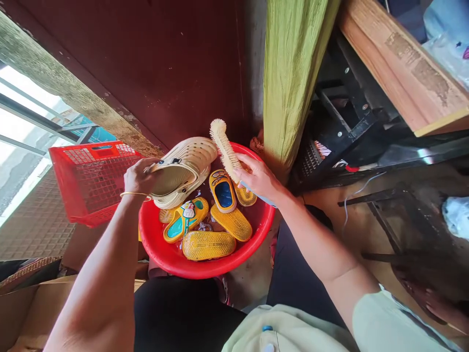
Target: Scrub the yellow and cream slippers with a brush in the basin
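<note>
My left hand (pixel 139 177) grips a beige clog (pixel 188 164) by its heel end, tilted over the left side of a red basin (pixel 205 269). In my right hand (pixel 258 177) is a scrub brush (pixel 225 146) with pale bristles and a blue handle, its head pointing up and away, apart from the clog. Inside the basin lie several yellow slippers, among them one with a teal insole (pixel 186 219), one with a dark blue insole (pixel 223 191), and some with their patterned soles (pixel 208 245) up. A little water seems to glint between them.
A red plastic crate (pixel 95 181) stands left of the basin. Behind it rises a dark red panel (pixel 176 73), with a green curtain (pixel 293 73) hanging to its right. A wooden plank (pixel 403 63) juts in at the upper right. Cardboard (pixel 40 313) lies at lower left.
</note>
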A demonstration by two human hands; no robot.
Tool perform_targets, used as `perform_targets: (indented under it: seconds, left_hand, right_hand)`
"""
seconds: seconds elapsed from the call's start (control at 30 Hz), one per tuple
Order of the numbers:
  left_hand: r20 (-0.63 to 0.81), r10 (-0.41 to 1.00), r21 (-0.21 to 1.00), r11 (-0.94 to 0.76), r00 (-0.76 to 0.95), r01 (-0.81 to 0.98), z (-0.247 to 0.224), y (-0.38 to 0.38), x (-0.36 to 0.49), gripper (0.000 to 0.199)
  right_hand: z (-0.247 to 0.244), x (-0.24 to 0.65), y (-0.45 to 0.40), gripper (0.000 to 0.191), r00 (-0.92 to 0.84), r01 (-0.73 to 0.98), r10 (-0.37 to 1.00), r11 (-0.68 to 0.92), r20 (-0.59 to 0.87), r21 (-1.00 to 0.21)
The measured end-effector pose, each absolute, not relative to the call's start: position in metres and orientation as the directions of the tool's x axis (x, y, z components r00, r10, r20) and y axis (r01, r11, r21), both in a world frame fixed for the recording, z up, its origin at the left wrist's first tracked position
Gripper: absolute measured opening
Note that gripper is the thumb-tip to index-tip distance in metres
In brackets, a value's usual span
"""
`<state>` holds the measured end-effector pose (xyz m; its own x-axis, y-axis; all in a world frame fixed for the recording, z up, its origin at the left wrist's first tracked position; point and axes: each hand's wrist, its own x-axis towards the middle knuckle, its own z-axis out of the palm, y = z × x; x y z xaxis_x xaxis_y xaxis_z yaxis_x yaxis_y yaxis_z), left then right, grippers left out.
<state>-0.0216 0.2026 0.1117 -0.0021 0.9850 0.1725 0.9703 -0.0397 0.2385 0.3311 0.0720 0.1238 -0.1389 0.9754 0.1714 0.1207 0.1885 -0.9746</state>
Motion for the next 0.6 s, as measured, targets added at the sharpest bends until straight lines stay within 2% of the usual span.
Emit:
perform_targets:
  seconds: [0.1,0.2,0.27,0.33,0.47,0.6]
  left_hand:
    - [0.120,0.992,0.178,0.006,-0.027,0.984,0.114,0.211,-0.006,0.045]
    - [0.004,0.994,0.041,-0.112,0.112,0.993,0.124,0.217,0.007,0.047]
    - [-0.011,0.985,-0.002,-0.172,0.172,0.985,0.127,0.218,0.017,0.049]
    - [0.085,0.978,0.000,-0.191,0.190,0.982,0.126,0.215,0.029,0.047]
    - [0.270,0.953,0.085,-0.165,0.137,0.983,0.118,0.210,0.047,0.037]
    - [0.366,0.923,0.098,-0.165,0.119,0.981,0.119,0.200,0.054,0.044]
  right_hand:
    - [0.126,0.332,0.071,0.050,-0.128,0.127,0.978,0.182,0.166,-0.975]
    - [0.126,0.332,0.071,0.049,-0.128,0.129,0.977,0.187,0.171,-0.974]
    - [0.127,0.333,0.070,0.048,-0.122,0.140,0.979,0.178,0.162,-0.974]
    - [0.127,0.333,0.070,0.048,-0.108,0.142,0.983,0.166,0.151,-0.976]
    - [0.128,0.335,0.067,0.048,-0.094,0.119,0.984,0.163,0.153,-0.979]
    - [0.126,0.340,0.066,0.047,-0.099,0.122,0.985,0.152,0.141,-0.981]
